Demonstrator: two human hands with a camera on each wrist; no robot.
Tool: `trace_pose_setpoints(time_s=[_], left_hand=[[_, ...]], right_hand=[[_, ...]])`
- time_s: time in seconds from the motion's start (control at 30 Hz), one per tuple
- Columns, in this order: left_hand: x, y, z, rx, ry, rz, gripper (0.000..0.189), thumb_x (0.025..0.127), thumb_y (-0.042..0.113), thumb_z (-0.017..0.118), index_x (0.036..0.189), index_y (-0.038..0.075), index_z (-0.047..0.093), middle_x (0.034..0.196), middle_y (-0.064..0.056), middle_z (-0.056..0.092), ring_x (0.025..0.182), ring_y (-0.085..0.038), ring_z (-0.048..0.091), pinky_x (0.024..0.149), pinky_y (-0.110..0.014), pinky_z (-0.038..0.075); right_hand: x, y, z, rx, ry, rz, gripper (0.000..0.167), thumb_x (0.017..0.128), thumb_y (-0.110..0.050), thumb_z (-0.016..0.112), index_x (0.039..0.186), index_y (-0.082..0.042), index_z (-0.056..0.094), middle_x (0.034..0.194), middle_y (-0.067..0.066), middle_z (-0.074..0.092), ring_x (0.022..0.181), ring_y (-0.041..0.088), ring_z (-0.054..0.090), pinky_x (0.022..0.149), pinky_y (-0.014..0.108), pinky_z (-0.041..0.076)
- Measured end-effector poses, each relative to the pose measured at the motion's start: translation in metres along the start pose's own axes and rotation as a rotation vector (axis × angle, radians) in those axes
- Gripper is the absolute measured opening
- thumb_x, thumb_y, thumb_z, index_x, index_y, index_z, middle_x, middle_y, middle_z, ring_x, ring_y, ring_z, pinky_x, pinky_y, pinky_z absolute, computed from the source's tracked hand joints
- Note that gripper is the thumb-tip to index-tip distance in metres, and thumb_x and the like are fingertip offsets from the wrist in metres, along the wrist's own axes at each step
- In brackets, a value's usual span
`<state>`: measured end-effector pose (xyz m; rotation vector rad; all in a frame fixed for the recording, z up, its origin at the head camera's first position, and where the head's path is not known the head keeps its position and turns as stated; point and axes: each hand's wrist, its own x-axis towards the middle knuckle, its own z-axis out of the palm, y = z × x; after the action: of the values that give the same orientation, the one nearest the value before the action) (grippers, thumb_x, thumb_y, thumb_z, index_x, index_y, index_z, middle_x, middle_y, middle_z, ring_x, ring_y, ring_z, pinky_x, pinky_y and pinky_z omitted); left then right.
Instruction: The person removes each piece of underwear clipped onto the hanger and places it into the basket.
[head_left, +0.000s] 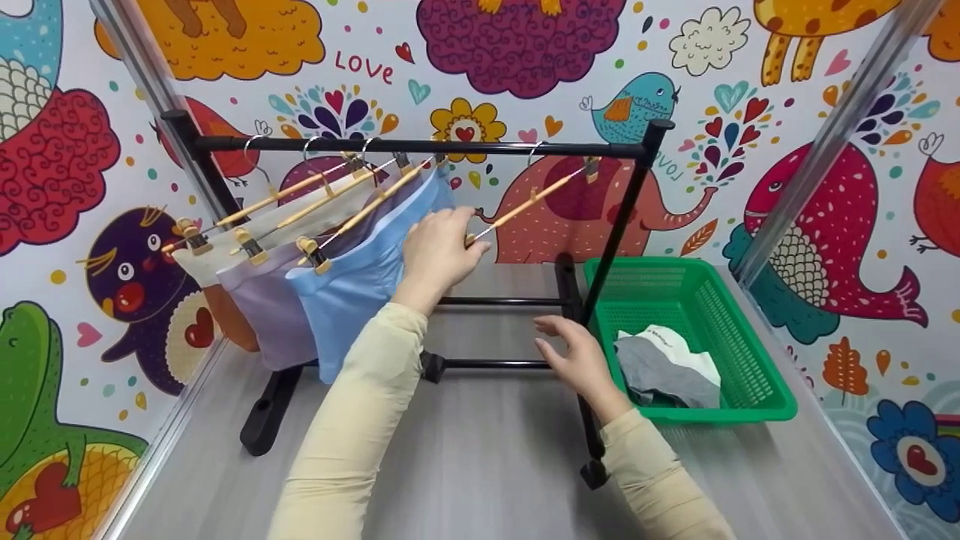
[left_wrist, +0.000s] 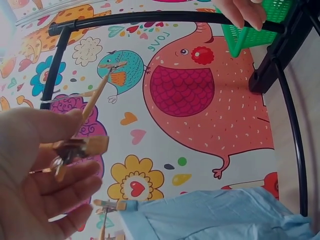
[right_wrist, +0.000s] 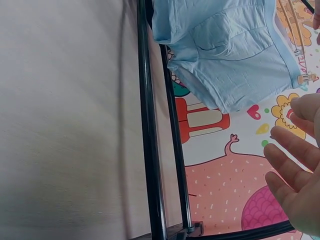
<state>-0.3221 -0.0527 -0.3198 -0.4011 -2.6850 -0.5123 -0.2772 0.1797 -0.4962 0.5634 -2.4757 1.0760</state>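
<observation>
On the black rack (head_left: 480, 148), right half: one bare wooden hanger (head_left: 532, 196), hook over the top bar, its far clip (head_left: 592, 169) with no cloth in it.
Left hand (head_left: 439, 247): grip is closed round the near end of that hanger, right by the clip.
Right hand (head_left: 577, 364): grip is released, fingers apart, nothing in it, hovering between left hand and basket.
Blue shorts (head_left: 360, 277): hung just left of the left hand, with purple shorts (head_left: 262, 307) and a pale garment (head_left: 217, 262) further left.
Hanger tips: I'd keep the pull gentle and the rod level, otherwise the hook could slide along the bar. Steady the near end before squeezing the clip, and mind the blue shorts, they're really close.
Green basket (head_left: 780, 405): right of the rack, grey cloth (head_left: 660, 379) and white cloth (head_left: 701, 364) bunched inside.
Table (head_left: 480, 465): pale grey, wood-look, rack's feet planted on it.
Room: booth-like corner, cartoon-print walls (head_left: 510, 116), metal posts (head_left: 847, 131) at both sides.
</observation>
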Motion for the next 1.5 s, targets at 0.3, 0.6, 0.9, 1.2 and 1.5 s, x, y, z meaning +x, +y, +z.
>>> trace_pose_setpoints(time_s=[0.3,0.6,0.9,1.2,1.5], left_hand=[[-0.011,-0.013,-0.01,-0.021,-0.096,-0.007,0.068,0.084,0.045,0.076,0.135,0.006,0.054,0.111,-0.012,0.065,0.105,-0.032,0.062,0.089,-0.049,0.047],[-0.02,-0.03,-0.032,-0.006,-0.246,-0.044,0.097,0.079,0.051,0.079,0.152,0.006,0.035,0.145,-0.019,0.048,0.129,-0.037,0.048,0.105,-0.053,0.037],[-0.029,-0.05,-0.058,0.0,-0.236,-0.022,0.093,0.079,0.048,0.08,0.149,0.003,0.039,0.147,-0.018,0.046,0.132,-0.037,0.045,0.107,-0.054,0.034],[-0.035,-0.071,-0.085,0.013,-0.186,-0.05,0.086,0.081,0.047,0.078,0.147,0.003,0.043,0.144,-0.021,0.048,0.131,-0.041,0.044,0.105,-0.059,0.034],[-0.042,-0.092,-0.096,0.017,-0.101,-0.048,0.076,0.081,0.04,0.08,0.139,0.001,0.05,0.136,-0.023,0.053,0.126,-0.043,0.046,0.104,-0.059,0.033]], right_hand=[[-0.001,0.001,0.003,0.003,-0.007,0.022,0.03,0.092,-0.013,0.071,0.122,-0.013,0.067,0.115,0.002,0.069,0.108,0.021,0.062,0.094,0.044,0.048],[-0.002,-0.002,0.01,0.013,-0.019,0.023,0.03,0.092,-0.013,0.07,0.122,-0.013,0.067,0.116,0.002,0.069,0.108,0.021,0.062,0.094,0.045,0.048],[0.0,-0.004,0.017,0.03,-0.033,0.036,0.029,0.093,-0.015,0.07,0.122,-0.014,0.067,0.116,0.001,0.069,0.109,0.02,0.062,0.094,0.044,0.048],[0.001,-0.008,0.021,0.043,-0.041,0.024,0.029,0.093,-0.015,0.07,0.122,-0.013,0.067,0.115,0.001,0.069,0.108,0.02,0.063,0.093,0.043,0.049],[0.005,-0.016,0.03,0.07,-0.051,0.019,0.03,0.094,-0.016,0.069,0.123,-0.011,0.066,0.12,0.004,0.067,0.11,0.021,0.061,0.095,0.043,0.048]])
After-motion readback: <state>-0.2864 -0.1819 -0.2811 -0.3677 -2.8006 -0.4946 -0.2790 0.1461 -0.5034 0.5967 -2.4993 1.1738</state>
